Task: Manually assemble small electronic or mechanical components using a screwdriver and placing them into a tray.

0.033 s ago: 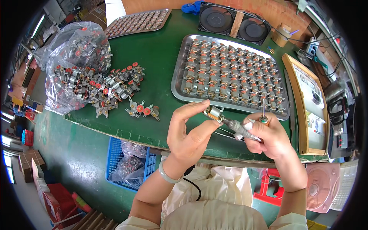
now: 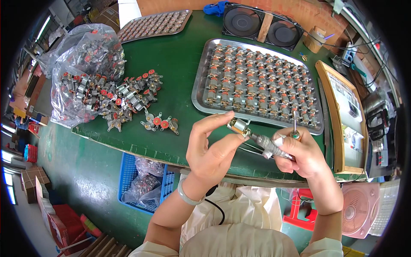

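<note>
Between left hand [image 2: 212, 147] fingertips, clamped, small motor [image 2: 238, 125] meets right hand's [image 2: 299, 152] clenched tool [image 2: 267, 143].

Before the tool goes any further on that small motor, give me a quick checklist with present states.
1. Left hand pinches the small motor between finger and thumb: ok.
2. Right hand grips the taped tool: ok.
3. Tool tip meets the motor: ok, exact contact point cannot tell.
4. Thin rod upright in right hand: ok.
5. Metal tray full of motors, free slot: cannot tell.
6. Loose motors lie apart from the hands: ok.
</note>
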Motion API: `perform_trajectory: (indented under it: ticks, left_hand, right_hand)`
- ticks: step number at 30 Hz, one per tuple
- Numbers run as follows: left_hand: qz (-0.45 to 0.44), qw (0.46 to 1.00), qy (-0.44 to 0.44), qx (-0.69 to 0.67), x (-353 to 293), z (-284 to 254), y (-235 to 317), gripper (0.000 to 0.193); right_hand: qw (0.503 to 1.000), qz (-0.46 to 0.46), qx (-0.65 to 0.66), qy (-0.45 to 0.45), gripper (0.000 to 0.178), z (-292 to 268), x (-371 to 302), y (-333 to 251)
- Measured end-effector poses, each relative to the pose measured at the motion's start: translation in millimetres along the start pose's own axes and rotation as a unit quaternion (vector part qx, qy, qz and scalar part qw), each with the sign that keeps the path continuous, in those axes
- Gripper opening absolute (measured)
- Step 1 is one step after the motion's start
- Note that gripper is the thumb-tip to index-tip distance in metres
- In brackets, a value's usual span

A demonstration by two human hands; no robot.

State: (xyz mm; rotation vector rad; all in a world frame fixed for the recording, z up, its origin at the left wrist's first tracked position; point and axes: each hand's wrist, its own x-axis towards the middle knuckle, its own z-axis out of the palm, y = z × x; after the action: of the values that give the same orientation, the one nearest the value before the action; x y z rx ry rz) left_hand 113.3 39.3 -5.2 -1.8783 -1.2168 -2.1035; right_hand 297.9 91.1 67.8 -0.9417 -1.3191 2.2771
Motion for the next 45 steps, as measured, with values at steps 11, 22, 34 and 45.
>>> perform_trajectory:
  ticks: [11, 22, 34, 45]
  left_hand:
    - [-0.144, 0.951, -0.034, -0.272, -4.0, -8.3, -7.9, 0.044]
    - [-0.211, 0.920, -0.023, -0.331, -4.6, -35.2, -15.4, 0.050]
    - [-0.301, 0.937, -0.028, -0.175, -5.8, -34.9, -11.1, 0.023]
    - [-0.291, 0.944, -0.060, -0.142, -5.5, -41.5, -9.8, 0.013]
  right_hand:
    - [0.710, -0.242, -0.642, 0.158, 0.022, -8.4, 6.4, 9.7]
    - [0.721, -0.357, -0.592, -0.030, 0.022, 45.2, 58.1, -25.7]
    - [0.618, -0.352, -0.693, 0.120, 0.011, 60.6, 241.9, -70.1]
    - [0.569, -0.230, -0.780, 0.126, 0.016, 67.4, 275.2, -66.1]
